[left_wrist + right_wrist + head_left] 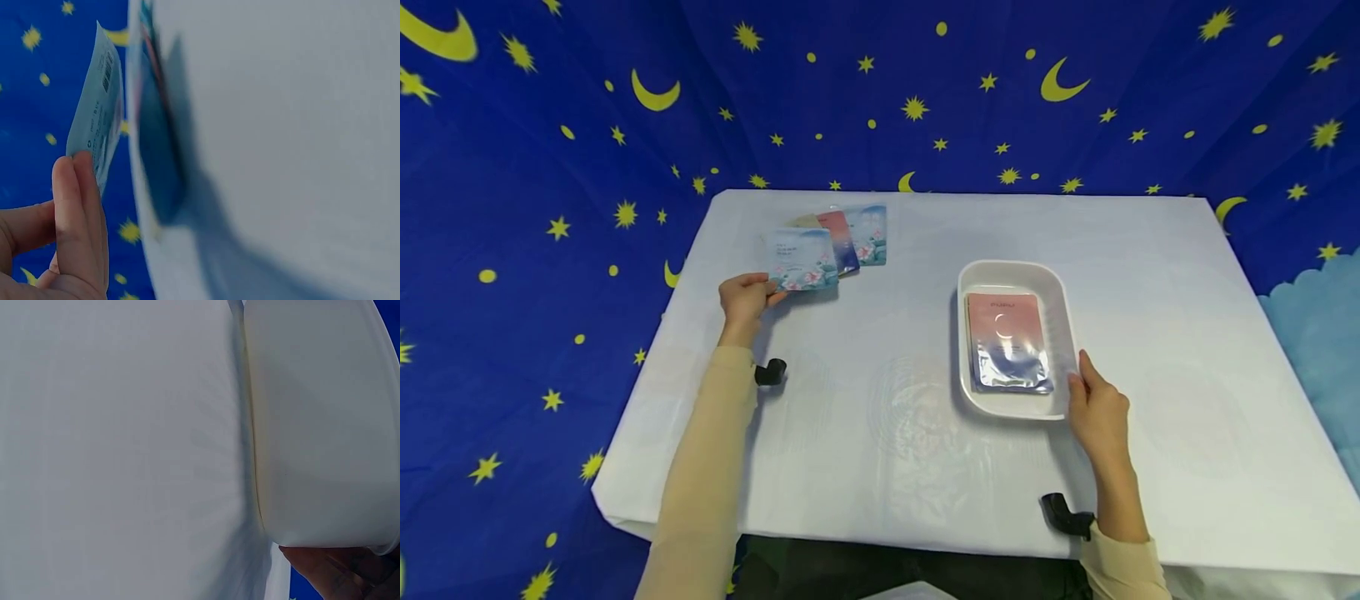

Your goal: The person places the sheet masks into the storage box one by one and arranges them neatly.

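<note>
My left hand [747, 298] pinches a light-blue floral sachet [802, 257] by its lower left corner. In the left wrist view that sachet [97, 106] stands on edge, its printed back with a barcode showing, apart from the table. Just behind it lie a pink-to-blue sachet [841, 240] and another light-blue floral sachet [869, 235], partly covered. At the right, my right hand [1101, 412] grips the lower right edge of a white tray [1056, 292], thumb at the rim. Inside the tray a pink-and-blue sachet [1006, 337] lies on top of at least one other.
A white cloth covers the table [865, 467]. Behind it hangs a blue curtain [850, 100] with yellow moons and stars. A black wrist mount [771, 372] sits by the left sleeve, another black mount [1066, 515] by the right one.
</note>
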{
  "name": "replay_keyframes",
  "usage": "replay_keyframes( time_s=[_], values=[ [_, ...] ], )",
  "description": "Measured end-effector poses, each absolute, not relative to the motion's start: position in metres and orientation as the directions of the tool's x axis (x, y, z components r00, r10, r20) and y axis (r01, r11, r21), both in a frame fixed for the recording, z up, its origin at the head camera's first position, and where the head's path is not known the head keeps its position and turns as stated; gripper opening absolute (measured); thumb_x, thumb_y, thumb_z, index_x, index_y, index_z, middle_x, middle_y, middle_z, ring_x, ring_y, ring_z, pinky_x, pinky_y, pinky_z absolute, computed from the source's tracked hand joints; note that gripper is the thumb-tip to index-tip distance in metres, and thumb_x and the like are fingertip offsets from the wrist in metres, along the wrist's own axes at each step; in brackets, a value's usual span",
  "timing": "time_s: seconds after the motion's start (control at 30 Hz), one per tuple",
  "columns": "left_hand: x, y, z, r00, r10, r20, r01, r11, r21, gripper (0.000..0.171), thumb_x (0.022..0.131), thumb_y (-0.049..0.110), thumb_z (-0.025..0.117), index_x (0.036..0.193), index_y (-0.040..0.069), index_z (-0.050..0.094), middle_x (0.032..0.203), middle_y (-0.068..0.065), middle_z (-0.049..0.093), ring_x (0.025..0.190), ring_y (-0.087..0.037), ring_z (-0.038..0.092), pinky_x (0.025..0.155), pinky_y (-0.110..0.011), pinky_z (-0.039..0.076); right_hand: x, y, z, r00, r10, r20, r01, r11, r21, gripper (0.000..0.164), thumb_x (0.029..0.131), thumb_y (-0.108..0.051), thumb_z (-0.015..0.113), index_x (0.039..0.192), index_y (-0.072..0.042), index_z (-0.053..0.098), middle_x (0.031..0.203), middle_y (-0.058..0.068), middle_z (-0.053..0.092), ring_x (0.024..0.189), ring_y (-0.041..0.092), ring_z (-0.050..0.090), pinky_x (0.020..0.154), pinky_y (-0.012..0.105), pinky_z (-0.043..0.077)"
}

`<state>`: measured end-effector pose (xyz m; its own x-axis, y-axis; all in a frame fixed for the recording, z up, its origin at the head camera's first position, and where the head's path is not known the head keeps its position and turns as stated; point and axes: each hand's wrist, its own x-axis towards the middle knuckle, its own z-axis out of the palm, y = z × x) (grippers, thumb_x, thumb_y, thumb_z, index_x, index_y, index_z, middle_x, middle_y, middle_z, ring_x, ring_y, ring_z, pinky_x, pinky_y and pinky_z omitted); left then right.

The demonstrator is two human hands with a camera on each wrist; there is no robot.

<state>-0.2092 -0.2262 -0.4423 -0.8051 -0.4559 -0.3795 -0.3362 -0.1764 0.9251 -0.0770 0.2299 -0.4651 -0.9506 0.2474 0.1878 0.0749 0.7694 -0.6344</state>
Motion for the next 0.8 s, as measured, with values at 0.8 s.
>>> replay_keyframes(
  time_s=[0.8],
  values=[
    [-0.177,-0.076,-0.406,-0.984,-0.136,-0.118,-0.096,-0.157,0.983,0.016,0.076,-0.009,0.061,0.092,-0.007,0.061,0.075,-0.011,0.055,0.056,-0.020,0.061,0.060,-0.030,0.057,-0.077,0.230,-0.464,-0.950,0.250,0.189,0.071,0.760,-0.646,0.038,0.089,-0.010,0.048,0.126,0.000,0.047,0.113,0.028,0.052,0.102,0.047,0.050,0.078,0.057,0.043]
  ],
)
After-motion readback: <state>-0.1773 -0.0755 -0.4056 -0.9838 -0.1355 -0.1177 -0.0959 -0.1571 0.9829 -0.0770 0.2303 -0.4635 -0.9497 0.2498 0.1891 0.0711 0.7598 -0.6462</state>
